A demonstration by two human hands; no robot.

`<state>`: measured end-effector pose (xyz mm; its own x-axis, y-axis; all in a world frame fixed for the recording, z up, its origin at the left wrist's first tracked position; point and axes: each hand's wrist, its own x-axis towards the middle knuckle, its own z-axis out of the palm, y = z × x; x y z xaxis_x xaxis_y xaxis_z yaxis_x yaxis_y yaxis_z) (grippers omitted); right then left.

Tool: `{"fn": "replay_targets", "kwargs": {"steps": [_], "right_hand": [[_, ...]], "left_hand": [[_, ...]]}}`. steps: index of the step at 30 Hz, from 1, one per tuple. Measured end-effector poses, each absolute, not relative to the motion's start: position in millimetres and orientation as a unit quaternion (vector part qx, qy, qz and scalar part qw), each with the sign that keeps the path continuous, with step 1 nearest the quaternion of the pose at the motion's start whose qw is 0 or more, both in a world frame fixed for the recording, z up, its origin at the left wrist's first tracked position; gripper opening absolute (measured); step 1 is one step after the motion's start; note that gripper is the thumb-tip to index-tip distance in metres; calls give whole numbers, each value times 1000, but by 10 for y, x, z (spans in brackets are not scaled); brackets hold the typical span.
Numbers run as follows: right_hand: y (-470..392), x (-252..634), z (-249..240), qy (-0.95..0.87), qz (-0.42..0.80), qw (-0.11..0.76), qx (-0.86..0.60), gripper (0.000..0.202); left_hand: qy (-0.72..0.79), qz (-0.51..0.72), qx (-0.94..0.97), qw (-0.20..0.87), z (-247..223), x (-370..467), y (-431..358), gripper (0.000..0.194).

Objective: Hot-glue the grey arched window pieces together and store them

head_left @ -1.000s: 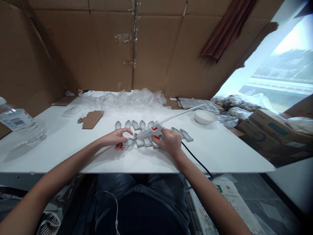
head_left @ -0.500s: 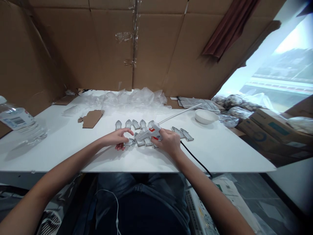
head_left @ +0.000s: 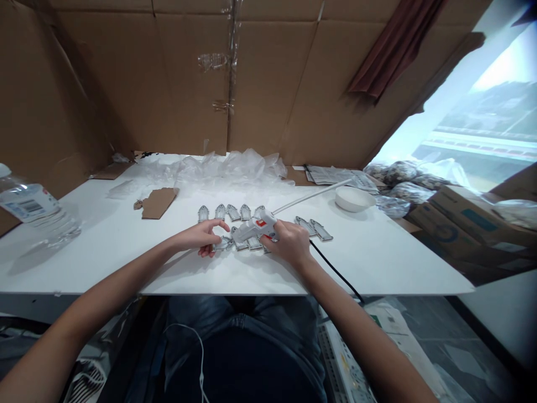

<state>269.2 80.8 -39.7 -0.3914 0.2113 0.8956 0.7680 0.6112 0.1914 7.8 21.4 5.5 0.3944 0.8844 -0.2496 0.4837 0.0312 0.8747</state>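
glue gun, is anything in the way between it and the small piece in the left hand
Nothing visible stands between the glue gun in the right hand and the small piece in the left hand; its front end is close by, though whether they touch is unclear.

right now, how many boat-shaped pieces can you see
12 boat-shaped pieces visible: five in the back row, three right of the glue gun, one at the left hand, three between that one and the right hand. More may hide behind the glue gun.

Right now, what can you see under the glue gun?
Under the glue gun, small pale pieces partly show on the white table; whatever its body and the right hand cover cannot be seen.
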Motion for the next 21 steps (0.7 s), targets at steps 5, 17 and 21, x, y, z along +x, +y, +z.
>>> {"fn": "replay_targets", "kwargs": {"steps": [5,17,21], "right_hand": [[823,2694,-401,-770,-321,463,-299,22],[821,2695,-399,-779,-310,457,-298,22],[829,2703,-406,-783,-307,450,-301,24]], "left_hand": [[505,196,673,504,46,65,217,44],[499,200,674,506,43,64,225,42],[500,199,673,508,22,51,244,42]]}}
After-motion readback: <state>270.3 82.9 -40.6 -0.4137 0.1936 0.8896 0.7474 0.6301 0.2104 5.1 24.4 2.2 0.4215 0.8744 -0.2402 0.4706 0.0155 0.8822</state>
